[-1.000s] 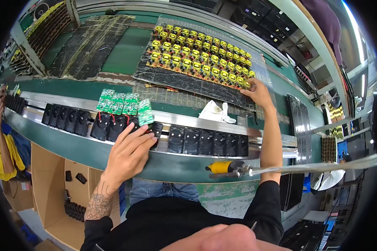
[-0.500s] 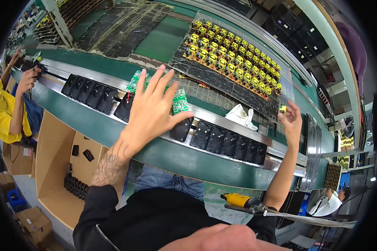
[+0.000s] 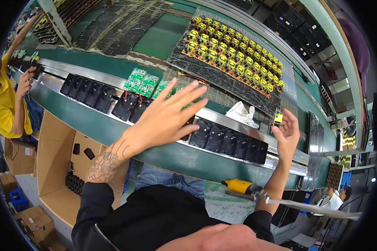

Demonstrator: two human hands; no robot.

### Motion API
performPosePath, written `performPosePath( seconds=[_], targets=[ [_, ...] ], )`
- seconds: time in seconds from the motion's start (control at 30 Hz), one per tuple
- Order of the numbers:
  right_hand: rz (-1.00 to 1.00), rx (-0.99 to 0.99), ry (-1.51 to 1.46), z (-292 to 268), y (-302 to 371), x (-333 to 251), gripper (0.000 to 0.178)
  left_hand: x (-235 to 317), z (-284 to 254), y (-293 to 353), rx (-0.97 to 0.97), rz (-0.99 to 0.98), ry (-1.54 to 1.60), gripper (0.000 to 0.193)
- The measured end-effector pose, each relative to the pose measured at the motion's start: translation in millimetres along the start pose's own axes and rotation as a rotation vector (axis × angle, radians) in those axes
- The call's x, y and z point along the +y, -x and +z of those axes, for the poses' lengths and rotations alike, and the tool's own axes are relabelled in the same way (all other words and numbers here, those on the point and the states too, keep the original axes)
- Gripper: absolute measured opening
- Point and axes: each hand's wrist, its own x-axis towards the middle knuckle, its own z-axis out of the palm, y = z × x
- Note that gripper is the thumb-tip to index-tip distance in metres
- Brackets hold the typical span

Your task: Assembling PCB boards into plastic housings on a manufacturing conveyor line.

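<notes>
My left hand, open with its fingers spread, hovers over the row of black plastic housings on the metal rail, partly hiding some of them. Just beyond it lie green circuit boards, joined by red wires to housings at the left of the hand. Between the thumb and fingers of my right hand is a small circuit board with a yellow component. That hand is raised near the right corner of a black sheet, which carries rows of similar boards with yellow components.
A crumpled white glove or cloth lies behind the rail. A yellow power screwdriver hangs before the bench's front edge, its cable running right. At lower left stands an open cardboard box with black parts. A co-worker in yellow works further left.
My left hand has moved right along the rail, uncovering green boards and housings. My right hand has come closer to me and slightly left, with the small board in its fingers.
</notes>
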Motion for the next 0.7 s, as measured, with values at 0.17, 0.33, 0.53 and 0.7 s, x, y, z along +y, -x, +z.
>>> performPosePath(
  seconds=[0.17, 0.33, 0.53, 0.7],
  targets=[
    [0.015, -0.061, -0.338, 34.9, 12.9, -24.9, 0.070, 10.6, -10.3, 18.3, -0.151, -0.114, -0.168, 0.048],
    [0.040, -0.076, -0.649, 58.4, 14.3, -23.9, 0.078, 15.7, -22.0, 8.3, -0.037, -0.093, -0.040, 0.047],
    [-0.210, -0.346, -0.494, 104.1, 9.7, -34.9, 0.080, 48.5, 1.0, -39.9, -0.078, -0.579, 1.710, 0.044],
    [-0.404, -0.410, 0.111, 114.5, 11.0, -31.8, 0.074, 26.6, 4.7, -29.3, 0.355, -0.652, 1.494, 0.042]
  ],
)
